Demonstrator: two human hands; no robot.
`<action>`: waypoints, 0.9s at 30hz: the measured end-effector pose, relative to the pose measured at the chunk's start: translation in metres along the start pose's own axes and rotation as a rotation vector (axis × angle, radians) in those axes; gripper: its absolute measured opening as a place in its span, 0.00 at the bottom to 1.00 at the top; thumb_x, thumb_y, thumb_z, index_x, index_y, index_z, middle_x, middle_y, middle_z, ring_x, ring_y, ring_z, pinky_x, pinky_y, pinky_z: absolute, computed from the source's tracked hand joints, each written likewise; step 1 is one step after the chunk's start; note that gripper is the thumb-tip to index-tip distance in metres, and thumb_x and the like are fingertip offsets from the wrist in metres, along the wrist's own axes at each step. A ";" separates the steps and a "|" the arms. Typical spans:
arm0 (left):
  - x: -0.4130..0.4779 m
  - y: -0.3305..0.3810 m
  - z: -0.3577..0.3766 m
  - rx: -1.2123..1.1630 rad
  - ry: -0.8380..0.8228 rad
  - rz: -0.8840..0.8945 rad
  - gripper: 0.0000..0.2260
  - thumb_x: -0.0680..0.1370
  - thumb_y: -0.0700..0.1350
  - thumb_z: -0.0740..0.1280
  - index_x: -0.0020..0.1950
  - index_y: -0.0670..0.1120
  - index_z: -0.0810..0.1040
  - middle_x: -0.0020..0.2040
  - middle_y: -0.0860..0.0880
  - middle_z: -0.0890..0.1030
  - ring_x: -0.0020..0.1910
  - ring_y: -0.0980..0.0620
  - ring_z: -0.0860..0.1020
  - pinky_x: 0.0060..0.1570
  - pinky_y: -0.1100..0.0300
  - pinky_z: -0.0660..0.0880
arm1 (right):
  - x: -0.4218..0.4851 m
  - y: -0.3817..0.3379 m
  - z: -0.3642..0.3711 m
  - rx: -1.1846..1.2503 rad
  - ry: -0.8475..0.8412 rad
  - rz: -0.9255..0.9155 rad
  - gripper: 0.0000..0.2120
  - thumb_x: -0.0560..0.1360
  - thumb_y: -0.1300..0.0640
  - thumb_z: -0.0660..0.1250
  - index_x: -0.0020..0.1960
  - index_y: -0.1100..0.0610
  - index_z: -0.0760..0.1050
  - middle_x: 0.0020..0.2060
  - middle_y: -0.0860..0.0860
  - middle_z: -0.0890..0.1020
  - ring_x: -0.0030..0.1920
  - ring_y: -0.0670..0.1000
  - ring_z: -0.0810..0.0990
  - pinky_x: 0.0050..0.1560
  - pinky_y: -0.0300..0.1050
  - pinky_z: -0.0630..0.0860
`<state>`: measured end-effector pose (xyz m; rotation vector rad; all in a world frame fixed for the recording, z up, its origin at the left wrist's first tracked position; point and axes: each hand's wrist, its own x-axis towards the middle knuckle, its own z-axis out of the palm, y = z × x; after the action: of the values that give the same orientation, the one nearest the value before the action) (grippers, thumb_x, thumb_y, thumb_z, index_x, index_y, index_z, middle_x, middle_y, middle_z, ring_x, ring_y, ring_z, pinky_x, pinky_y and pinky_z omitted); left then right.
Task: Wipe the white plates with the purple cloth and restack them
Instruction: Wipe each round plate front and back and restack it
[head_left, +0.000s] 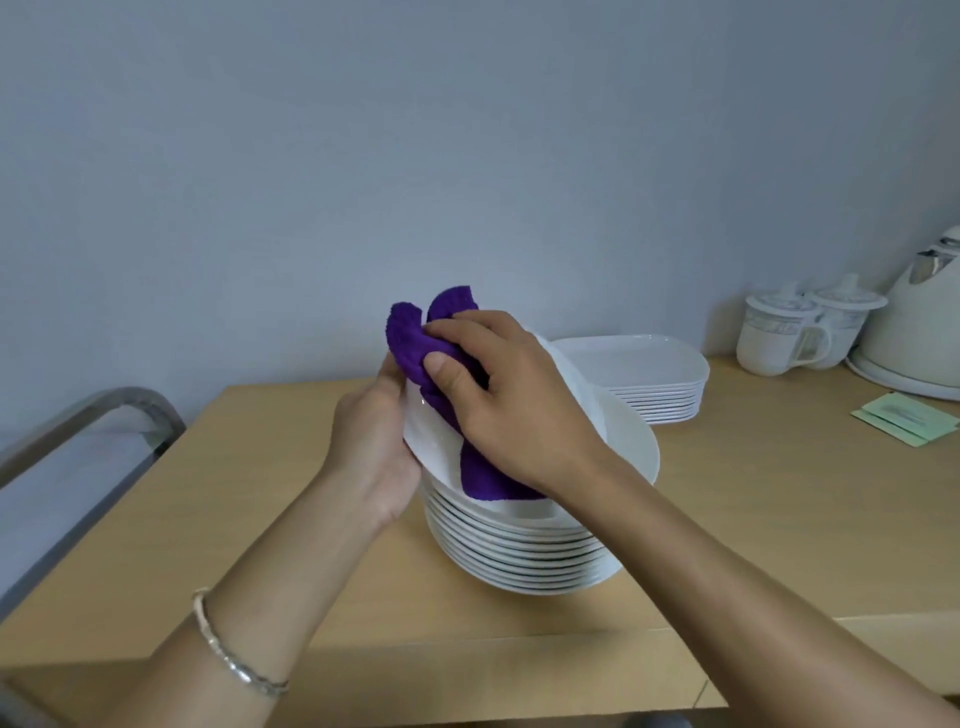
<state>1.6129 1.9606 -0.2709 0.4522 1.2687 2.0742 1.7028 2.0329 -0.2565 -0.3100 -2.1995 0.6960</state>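
Observation:
My left hand (371, 441) grips the left rim of a round white plate (623, 441), which is tilted up above a stack of several round white plates (519, 556) on the wooden table. The purple cloth (415, 343) is bunched in my right hand (511, 400), which presses it against the plate's upper face. One end of the cloth hangs down onto the plate near my right wrist. A second stack of several white rectangular plates (644, 364) stands behind and to the right.
At the far right of the wooden table (260, 493) stand two lidded white mugs (784, 332), a white kettle (919, 322) and green paper packets (904, 418). A metal-framed chair (78, 426) stands to the left of the table. A grey wall lies behind.

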 end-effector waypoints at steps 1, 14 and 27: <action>0.001 -0.001 -0.004 0.041 0.008 -0.011 0.14 0.84 0.47 0.60 0.61 0.41 0.80 0.58 0.42 0.84 0.57 0.46 0.83 0.61 0.49 0.77 | 0.003 0.002 -0.001 -0.013 -0.037 0.015 0.13 0.79 0.54 0.60 0.59 0.55 0.78 0.55 0.51 0.79 0.58 0.48 0.73 0.58 0.40 0.66; 0.005 0.005 -0.041 0.923 -0.308 0.158 0.34 0.67 0.61 0.76 0.69 0.54 0.69 0.60 0.56 0.80 0.56 0.63 0.79 0.56 0.61 0.77 | 0.004 0.036 -0.033 -0.212 -0.209 0.212 0.10 0.79 0.52 0.59 0.48 0.53 0.79 0.44 0.51 0.80 0.49 0.55 0.75 0.51 0.48 0.69; 0.004 0.000 -0.037 1.304 -0.233 0.225 0.50 0.50 0.69 0.73 0.70 0.64 0.59 0.64 0.58 0.68 0.67 0.56 0.65 0.62 0.49 0.72 | 0.017 0.064 -0.029 -0.256 -0.123 0.184 0.12 0.77 0.49 0.62 0.57 0.49 0.79 0.52 0.52 0.78 0.54 0.53 0.76 0.54 0.43 0.68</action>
<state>1.5881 1.9386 -0.2885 1.3693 2.3480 1.0008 1.7135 2.1033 -0.2669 -0.6215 -2.4021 0.5421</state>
